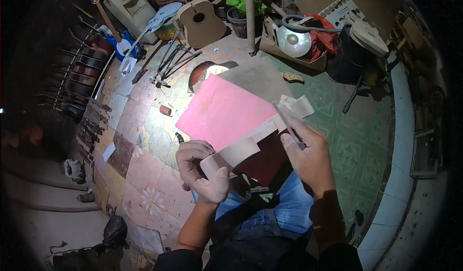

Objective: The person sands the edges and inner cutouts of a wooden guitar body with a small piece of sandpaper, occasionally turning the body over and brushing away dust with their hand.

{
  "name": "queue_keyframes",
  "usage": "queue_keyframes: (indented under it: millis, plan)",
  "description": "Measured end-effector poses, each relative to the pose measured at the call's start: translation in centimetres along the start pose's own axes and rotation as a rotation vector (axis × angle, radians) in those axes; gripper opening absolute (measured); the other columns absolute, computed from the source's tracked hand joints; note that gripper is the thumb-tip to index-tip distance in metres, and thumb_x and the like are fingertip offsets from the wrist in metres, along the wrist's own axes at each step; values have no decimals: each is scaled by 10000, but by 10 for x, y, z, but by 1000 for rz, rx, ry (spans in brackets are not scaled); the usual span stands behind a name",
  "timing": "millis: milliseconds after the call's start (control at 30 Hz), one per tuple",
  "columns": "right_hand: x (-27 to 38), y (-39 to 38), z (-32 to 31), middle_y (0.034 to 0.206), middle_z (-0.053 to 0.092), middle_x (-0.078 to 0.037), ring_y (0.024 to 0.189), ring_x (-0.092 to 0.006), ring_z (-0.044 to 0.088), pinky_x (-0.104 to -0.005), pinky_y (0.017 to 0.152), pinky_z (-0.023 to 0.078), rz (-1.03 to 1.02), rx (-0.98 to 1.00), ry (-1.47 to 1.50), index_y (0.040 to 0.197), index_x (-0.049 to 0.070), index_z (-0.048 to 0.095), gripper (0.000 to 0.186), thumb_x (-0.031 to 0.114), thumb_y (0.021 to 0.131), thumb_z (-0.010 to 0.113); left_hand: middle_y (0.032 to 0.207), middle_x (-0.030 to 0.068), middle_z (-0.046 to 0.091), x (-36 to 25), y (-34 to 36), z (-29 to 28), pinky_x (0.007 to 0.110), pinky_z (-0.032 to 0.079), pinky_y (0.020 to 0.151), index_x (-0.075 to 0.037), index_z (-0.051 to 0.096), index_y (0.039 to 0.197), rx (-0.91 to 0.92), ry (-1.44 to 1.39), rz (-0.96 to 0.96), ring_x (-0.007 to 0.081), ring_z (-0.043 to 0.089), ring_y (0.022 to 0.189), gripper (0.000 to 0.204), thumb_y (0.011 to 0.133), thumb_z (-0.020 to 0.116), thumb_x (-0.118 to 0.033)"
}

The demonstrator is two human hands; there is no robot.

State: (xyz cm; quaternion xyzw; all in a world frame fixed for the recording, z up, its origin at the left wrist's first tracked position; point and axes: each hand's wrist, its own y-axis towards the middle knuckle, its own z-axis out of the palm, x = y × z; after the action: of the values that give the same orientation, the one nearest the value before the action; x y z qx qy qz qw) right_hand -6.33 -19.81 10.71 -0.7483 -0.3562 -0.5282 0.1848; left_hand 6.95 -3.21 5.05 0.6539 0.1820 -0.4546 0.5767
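My left hand [201, 171] is closed on the near left end of a pale, curling strip of paper [238, 153], with the thumb against the curl. At the far right end my right hand [307, 155] grips the same strip, its thumb bent over the edge. Between the hands the strip runs slantwise, and part of it looks folded or doubled. Beyond the right fingers stands a loose pale curl [301, 107]. Under the strip shows a dark red surface [260, 164], partly covered. A flat pink board [226, 109] lies just beyond my hands.
Behind the pink board lie a grey board [260, 78] and a sunburst guitar body [197, 73]. A small reddish roll [165, 110] rests on the tiled floor. Farther off are an acoustic guitar body [200, 23], a blue electric guitar [124, 44], a post [250, 18] and a dark bin [349, 54].
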Motion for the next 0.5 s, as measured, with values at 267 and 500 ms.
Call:
queue_keyframes:
  millis: [267, 500]
  plan:
    - [-34, 34, 45, 1194, 686, -185, 1101, -344, 675, -395, 937, 528, -205, 30, -55, 1224, 49, 658, 319, 93, 909, 678, 1026, 144, 604, 44, 36, -11, 336, 510, 857, 38, 559, 1091, -137, 105, 62, 203, 612, 915, 433, 834, 788, -224]
    - [-30, 42, 92, 1141, 673, -207, 1054, -415, 652, -460, 883, 528, -253, -114, -84, 1184, 22, 620, 260, 99, 937, 645, 1150, 89, 509, 76, 43, 21, 322, 485, 895, 2, 340, 1411, -352, 322, -229, 167, 540, 1001, 703, 873, 774, -125]
